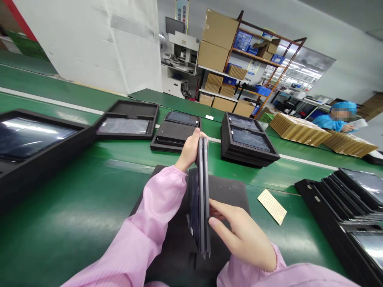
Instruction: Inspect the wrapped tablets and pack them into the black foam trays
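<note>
Two thin tablets (204, 191) stand on edge, pressed face to face, above a black foam tray (229, 191). My left hand (191, 149) grips them near their far upper end, thumb on top. On the near right side, my right hand (239, 231) has its fingers stretched out, the tips at the outer tablet's flat side. Some of its fingertips are hidden. Clear film shows at the tablets' lower corner, and a small white label is on the left one.
Foam trays with tablets stand at the left (125, 126), middle (176, 131) and right (249, 141). Several tablets (344, 195) lean in a row in another tray. A yellow label sheet (272, 206) lies on the green bench. Beyond cardboard dividers (299, 129) is a co-worker in blue.
</note>
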The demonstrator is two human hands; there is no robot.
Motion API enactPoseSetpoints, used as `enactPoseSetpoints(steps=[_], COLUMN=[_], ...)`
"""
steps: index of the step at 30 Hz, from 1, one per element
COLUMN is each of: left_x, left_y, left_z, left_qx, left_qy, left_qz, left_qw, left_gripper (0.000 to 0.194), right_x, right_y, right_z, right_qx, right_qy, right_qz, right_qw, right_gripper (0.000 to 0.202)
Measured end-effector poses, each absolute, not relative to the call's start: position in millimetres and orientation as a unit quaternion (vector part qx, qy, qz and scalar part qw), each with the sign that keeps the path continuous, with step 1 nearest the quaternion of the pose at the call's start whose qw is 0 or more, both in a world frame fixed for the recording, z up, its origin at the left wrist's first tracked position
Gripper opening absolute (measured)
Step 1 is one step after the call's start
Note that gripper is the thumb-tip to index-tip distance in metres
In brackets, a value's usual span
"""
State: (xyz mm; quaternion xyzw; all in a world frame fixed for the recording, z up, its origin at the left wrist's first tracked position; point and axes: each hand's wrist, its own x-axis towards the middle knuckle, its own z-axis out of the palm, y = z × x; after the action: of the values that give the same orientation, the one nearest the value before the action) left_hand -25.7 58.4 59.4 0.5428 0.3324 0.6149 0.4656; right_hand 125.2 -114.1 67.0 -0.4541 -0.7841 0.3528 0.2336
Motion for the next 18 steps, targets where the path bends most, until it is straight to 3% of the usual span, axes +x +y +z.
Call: enactPoseSetpoints(steps=[10, 18], left_x=[-19.4, -18.5], left_y=[37.6, 22.1], left_z=[69.8, 72.8], left_qx=[0.595, 0.63], left_qy=[0.261, 0.217], left_qz=[0.61, 0.592], left_qw=[0.453, 0.453], left_gripper=[0.073, 0.067], right_x=[116.5, 116.3], right_y=[-111.0, -114.7], right_z=[57.1, 56.2], right_qx=[-0.466, -0.445], right_qy=[-0.793, -0.791], right_qz=[0.268, 0.253], right_qw=[0.288, 0.335], right_gripper=[0.056, 0.055])
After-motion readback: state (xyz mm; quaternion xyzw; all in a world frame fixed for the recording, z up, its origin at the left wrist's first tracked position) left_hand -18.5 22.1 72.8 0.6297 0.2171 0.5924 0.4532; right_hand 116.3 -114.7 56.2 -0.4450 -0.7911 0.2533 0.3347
